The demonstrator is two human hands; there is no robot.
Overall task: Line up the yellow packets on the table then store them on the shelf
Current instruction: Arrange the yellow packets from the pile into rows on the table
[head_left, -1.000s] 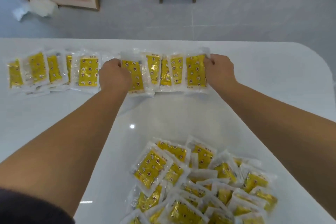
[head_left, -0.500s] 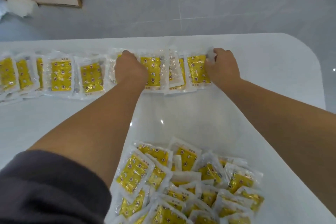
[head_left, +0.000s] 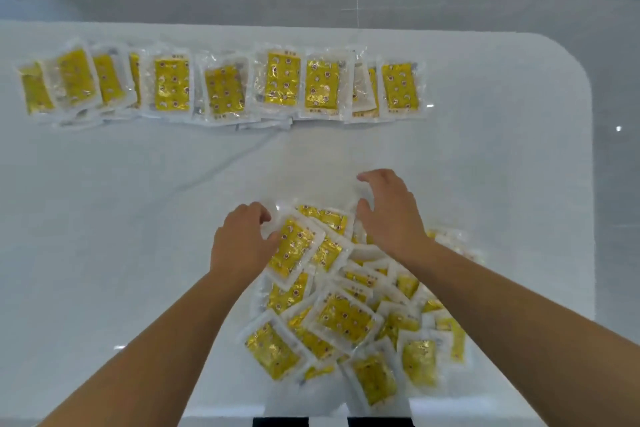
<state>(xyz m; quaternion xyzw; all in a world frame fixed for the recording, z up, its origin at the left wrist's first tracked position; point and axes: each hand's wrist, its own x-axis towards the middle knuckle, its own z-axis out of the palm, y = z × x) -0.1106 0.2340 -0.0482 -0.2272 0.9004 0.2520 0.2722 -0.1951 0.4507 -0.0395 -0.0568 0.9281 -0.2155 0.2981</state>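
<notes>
Logged a row of yellow packets [head_left: 225,90] overlapped edge on edge beyond the loose pile [head_left: 346,319] on the table [head_left: 104,218], likely kept flat and face up for easy counting and gathering before storage. Judged lining-up only part done, with much of the pile unsorted. Found left hand [head_left: 242,243] at the pile's far-left corner, fingers curved, thumb against the edge of the top packet [head_left: 292,248], pinch not confirmable; found right hand [head_left: 391,218] over the pile's far edge, fingers spread, gripping nothing, probably poised to draw out the next packets.
</notes>
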